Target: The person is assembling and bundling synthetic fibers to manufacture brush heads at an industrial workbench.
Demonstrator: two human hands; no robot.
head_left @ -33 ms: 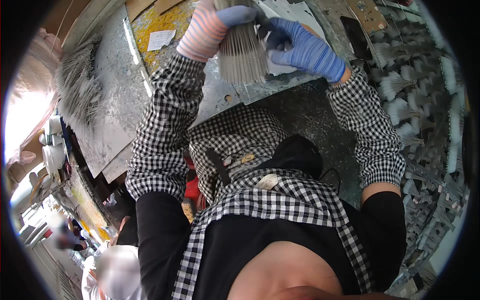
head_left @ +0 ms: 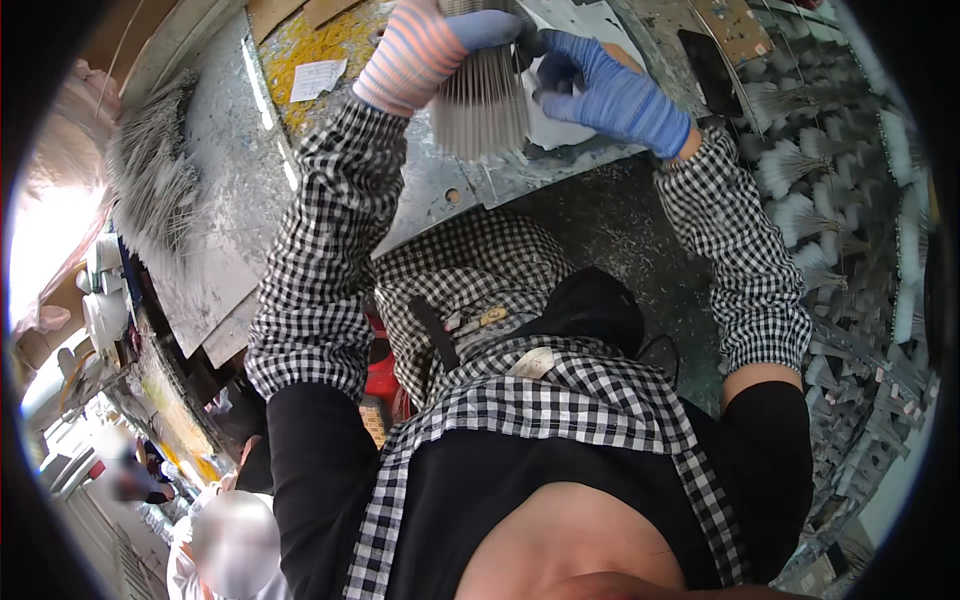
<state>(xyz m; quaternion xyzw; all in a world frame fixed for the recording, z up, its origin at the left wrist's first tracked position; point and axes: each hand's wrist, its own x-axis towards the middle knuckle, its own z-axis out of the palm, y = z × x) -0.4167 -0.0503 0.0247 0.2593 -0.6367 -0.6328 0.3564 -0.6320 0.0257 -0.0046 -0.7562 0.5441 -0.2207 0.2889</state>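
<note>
Bundle of thin grey wires (head_left: 482,110) hangs at the top middle of the view, over the near part of the worktable (head_left: 235,170), its loose ends fanning toward the wearer and its upper end cut off by the picture's edge. The left hand (head_left: 425,50), in a pink-and-white striped glove with grey-blue finger ends, grasps it from the left, the thumb laid across the front of the wires. At its right side is the right hand (head_left: 615,95), in a blue glove with dark fingertips; its fingers are bent and come close to the wires, but blur and overlap make it impossible to tell whether they pinch anything. White paper sheets (head_left: 560,132) lie beneath and behind this hand, and a dark phone-shaped slab (head_left: 710,75) rests farther right, near a piece of brown board (head_left: 735,28). Left of the hands, a small white slip (head_left: 318,80) lies on a yellow-smeared patch (head_left: 290,50) of the table, and a spread heap of similar wires (head_left: 155,160) sits at the far left. Many pale-tipped bundles (head_left: 800,170) crowd the right side. Black-and-white checked sleeves (head_left: 330,230) cover both forearms, matching the apron (head_left: 540,405).
</note>
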